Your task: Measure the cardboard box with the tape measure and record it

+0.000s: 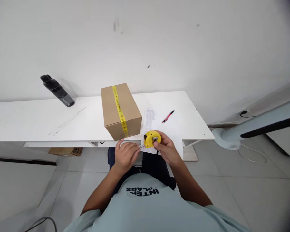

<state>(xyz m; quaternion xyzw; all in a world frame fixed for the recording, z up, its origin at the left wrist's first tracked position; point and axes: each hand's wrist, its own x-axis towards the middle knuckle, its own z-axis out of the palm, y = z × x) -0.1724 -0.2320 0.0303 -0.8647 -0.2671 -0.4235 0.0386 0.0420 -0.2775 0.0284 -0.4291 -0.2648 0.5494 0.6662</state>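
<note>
My right hand is closed around a yellow tape measure, thumb resting on its side near the front edge of the table. Just left of it, my left hand has its fingers bent together at the tape's blade, a short length of which shows between the hands. The blade's tip is hidden by the fingers. Beyond my left hand stands a closed cardboard box with yellow printed tape along its top and front. Sheets of paper lie under and behind the tape measure, partly over the table edge.
A red and black pen lies on the paper. Toward the left, a dark bottle stands on the white table near the wall. Another cardboard box is below the table. A pale post with a round base stands at right.
</note>
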